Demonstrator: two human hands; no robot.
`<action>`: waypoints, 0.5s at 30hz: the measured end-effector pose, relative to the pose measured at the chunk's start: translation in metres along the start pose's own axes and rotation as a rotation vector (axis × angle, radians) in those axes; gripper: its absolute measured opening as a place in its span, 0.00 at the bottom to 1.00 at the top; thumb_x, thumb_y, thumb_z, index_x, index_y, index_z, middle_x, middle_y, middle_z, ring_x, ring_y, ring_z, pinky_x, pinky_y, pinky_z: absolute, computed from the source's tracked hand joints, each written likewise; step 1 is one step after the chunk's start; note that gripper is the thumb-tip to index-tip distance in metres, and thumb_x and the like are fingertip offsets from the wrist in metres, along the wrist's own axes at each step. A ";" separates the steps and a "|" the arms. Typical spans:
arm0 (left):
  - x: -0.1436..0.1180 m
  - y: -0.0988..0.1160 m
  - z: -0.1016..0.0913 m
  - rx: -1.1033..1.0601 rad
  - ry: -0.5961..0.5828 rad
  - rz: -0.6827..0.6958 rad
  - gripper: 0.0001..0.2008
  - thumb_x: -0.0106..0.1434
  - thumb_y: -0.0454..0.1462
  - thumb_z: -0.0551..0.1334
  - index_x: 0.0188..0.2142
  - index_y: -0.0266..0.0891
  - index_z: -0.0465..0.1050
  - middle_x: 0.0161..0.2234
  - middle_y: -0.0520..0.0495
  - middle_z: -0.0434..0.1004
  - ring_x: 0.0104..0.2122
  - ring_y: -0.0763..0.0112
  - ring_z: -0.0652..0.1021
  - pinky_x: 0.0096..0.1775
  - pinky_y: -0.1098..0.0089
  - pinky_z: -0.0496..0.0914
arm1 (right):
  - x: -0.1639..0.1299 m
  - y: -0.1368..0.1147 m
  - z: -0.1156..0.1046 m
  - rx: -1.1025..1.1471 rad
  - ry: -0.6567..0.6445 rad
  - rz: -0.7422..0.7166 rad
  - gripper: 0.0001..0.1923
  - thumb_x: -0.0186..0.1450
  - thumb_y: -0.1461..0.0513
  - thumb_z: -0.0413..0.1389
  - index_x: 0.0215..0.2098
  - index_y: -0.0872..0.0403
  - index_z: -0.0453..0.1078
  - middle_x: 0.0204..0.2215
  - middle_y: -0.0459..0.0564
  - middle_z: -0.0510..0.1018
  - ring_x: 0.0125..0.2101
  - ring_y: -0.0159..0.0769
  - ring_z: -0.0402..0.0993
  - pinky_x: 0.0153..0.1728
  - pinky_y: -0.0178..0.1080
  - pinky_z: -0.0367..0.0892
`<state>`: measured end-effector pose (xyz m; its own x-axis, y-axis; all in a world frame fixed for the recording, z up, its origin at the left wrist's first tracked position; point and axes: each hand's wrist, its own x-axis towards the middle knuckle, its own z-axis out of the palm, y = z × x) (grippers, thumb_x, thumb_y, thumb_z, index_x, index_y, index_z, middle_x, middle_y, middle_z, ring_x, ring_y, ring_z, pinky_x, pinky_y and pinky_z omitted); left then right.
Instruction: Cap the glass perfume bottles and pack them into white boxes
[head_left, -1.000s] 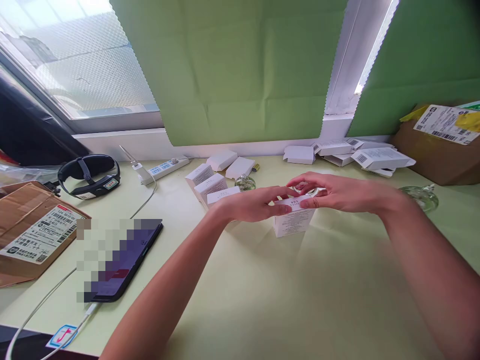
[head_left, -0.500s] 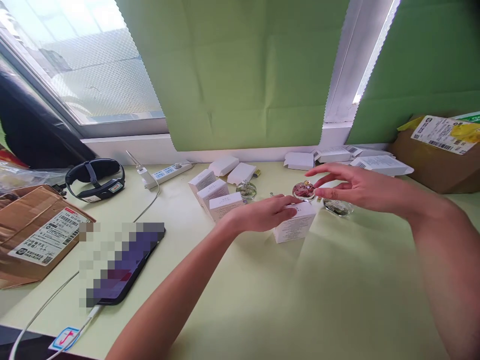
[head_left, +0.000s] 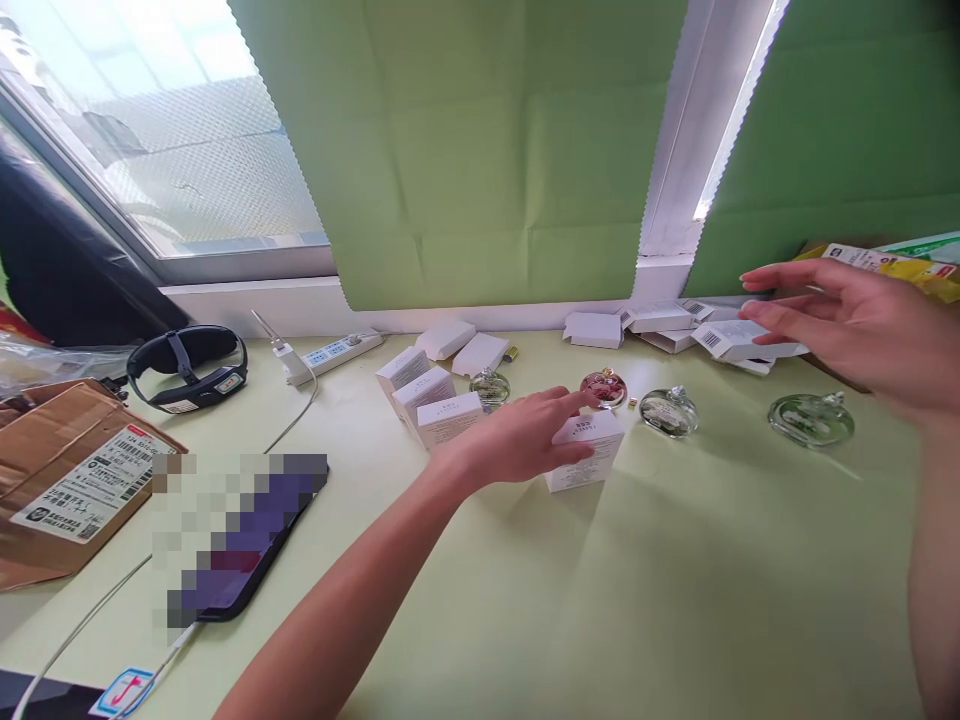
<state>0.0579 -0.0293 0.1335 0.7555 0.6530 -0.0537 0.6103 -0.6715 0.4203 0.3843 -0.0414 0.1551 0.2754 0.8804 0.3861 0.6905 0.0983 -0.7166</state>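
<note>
My left hand [head_left: 514,435] grips the left side of an upright white carton [head_left: 586,458], its thumb on the front face. My right hand [head_left: 862,320] hangs open in the air on the right, fingers apart, nearest to the white cartons lying flat [head_left: 739,340]. Just behind the held carton sits a round glass bottle with dark red contents [head_left: 602,390]. To its right are a clear glass bottle [head_left: 667,414] and a larger greenish one [head_left: 810,420]. Another glass bottle [head_left: 489,388] lies left of my left hand, partly hidden by white cartons [head_left: 448,420] standing in a row.
Two white cartons [head_left: 480,352] lie near the sill. At left are a power strip [head_left: 341,355], a black headband device [head_left: 191,370], a brown cardboard box [head_left: 82,480] and a phone [head_left: 247,560] with its cable. Another parcel [head_left: 862,258] stands behind my right hand.
My right hand has moved right, away from the red bottle, uncovering the clear bottle and the larger greenish one. My left hand stays on the carton.
</note>
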 end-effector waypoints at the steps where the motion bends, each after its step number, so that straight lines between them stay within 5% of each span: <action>1: 0.001 0.000 0.002 0.027 0.001 -0.001 0.26 0.69 0.47 0.55 0.65 0.47 0.59 0.55 0.42 0.73 0.49 0.58 0.76 0.47 0.64 0.69 | 0.001 0.002 -0.003 0.031 0.027 0.021 0.24 0.58 0.46 0.64 0.51 0.39 0.74 0.44 0.49 0.82 0.39 0.43 0.81 0.39 0.44 0.75; 8: 0.010 -0.002 0.003 0.045 0.131 -0.138 0.26 0.69 0.46 0.54 0.62 0.38 0.65 0.47 0.40 0.80 0.45 0.54 0.78 0.42 0.62 0.70 | 0.004 0.018 -0.021 0.125 0.198 0.073 0.21 0.59 0.50 0.65 0.50 0.41 0.75 0.40 0.51 0.83 0.39 0.44 0.81 0.46 0.49 0.72; 15: 0.044 -0.020 -0.067 0.106 0.189 -0.169 0.26 0.67 0.45 0.57 0.61 0.37 0.66 0.53 0.41 0.77 0.45 0.60 0.78 0.42 0.66 0.70 | 0.003 0.028 -0.027 0.188 0.162 0.075 0.18 0.59 0.53 0.65 0.48 0.42 0.75 0.46 0.50 0.81 0.34 0.39 0.80 0.46 0.47 0.72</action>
<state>0.0627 0.0362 0.1837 0.5886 0.8063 0.0591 0.7532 -0.5735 0.3222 0.4225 -0.0487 0.1517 0.4354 0.8042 0.4047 0.5320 0.1328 -0.8363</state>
